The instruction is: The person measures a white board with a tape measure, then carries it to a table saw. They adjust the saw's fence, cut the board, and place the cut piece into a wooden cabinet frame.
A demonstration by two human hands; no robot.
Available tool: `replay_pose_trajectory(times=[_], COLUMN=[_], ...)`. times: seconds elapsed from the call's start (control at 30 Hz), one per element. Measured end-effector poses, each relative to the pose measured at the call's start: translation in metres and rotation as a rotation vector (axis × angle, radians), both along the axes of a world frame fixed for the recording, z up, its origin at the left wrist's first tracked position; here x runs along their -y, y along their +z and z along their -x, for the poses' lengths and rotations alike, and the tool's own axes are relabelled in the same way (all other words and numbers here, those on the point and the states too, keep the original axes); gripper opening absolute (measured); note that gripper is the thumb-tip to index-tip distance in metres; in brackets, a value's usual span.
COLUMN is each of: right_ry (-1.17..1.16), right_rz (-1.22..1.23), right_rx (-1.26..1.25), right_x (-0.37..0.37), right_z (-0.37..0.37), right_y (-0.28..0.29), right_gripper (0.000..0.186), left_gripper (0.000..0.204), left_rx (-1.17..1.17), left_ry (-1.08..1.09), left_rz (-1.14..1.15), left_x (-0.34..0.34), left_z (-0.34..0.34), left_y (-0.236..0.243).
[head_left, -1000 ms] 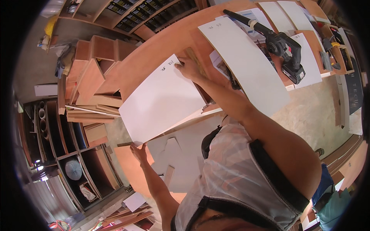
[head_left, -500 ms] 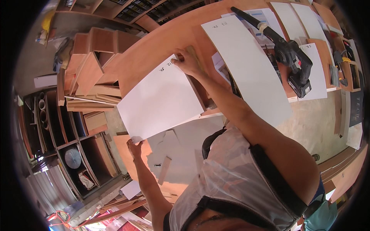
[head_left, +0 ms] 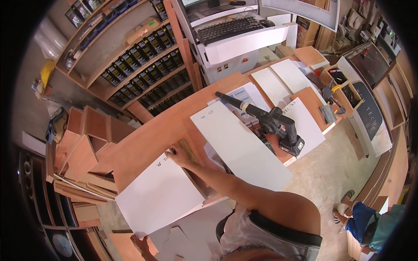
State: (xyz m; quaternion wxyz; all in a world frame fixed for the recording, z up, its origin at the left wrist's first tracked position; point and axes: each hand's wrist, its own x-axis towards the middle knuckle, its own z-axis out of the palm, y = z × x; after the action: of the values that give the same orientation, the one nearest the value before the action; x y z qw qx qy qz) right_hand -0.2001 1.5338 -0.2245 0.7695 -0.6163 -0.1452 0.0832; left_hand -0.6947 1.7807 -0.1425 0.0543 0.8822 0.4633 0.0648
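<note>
A white rectangular board (head_left: 161, 195) with handwriting at its far corner lies near the left of the wooden worktable. My right hand (head_left: 179, 156) has its fingers curled over that far corner. At the near left corner, my left hand (head_left: 141, 243) pinches the board's edge between thumb and fingers. Just right of my right forearm lies a longer white panel (head_left: 244, 150), also marked by hand. Next to this panel is a black cordless blower (head_left: 272, 121) with a long nozzle, and a dark tool (head_left: 264, 140) is partly hidden beside it.
Stacked wooden boxes and offcuts (head_left: 87, 139) stand to the left. Shelves of black packages (head_left: 143, 54) and a workstation with a keyboard (head_left: 230, 29) are at the back. A clamp (head_left: 333, 98) sits at the table's right end. Another person (head_left: 370, 224) is at the lower right.
My view has tilted up, bringing the shelves and keyboard into sight and placing the table lower. Both hands stay at the same corners of the white board.
</note>
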Motion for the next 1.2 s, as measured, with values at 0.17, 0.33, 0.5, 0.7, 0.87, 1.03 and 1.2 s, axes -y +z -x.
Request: replay_pose_trajectory(times=[0.17,0.33,0.5,0.7,0.87,1.03,1.2], right_ry=[-0.05,-0.056,-0.101,-0.1,-0.112,-0.087,-0.084], right_rz=[-0.042,-0.086,-0.045,-0.032,-0.074,-0.077,-0.132], right_rx=[0.057,0.029,0.077,0.005,-0.001,0.03,-0.003], right_x=[-0.009,-0.005,0.004,0.008,0.005,0.002,0.004], right_z=[-0.004,-0.011,0.006,0.006,-0.001,-0.003,0.002], right_y=[-0.012,-0.014,0.001,0.009,0.001,0.0,0.002], right_gripper=[0.015,0.017,0.024,0.029,0.027,0.023,0.021], left_gripper=[0.065,0.079,0.084,0.078,0.073,0.068,0.064], left_rx=[0.017,-0.043,-0.121,-0.149,-0.155,-0.156,-0.153], left_ry=[-0.155,-0.145,-0.129,0.015,0.035,0.074,0.102], left_rz=[-0.118,-0.085,-0.055,0.016,0.05,0.076,0.098], left_x=[-0.014,-0.038,-0.032,-0.026,-0.024,-0.027,-0.035], left_z=[0.001,0.022,0.013,-0.037,-0.064,-0.06,-0.047], left_y=[0.002,-0.022,-0.039,-0.046,-0.037,-0.032,-0.029])
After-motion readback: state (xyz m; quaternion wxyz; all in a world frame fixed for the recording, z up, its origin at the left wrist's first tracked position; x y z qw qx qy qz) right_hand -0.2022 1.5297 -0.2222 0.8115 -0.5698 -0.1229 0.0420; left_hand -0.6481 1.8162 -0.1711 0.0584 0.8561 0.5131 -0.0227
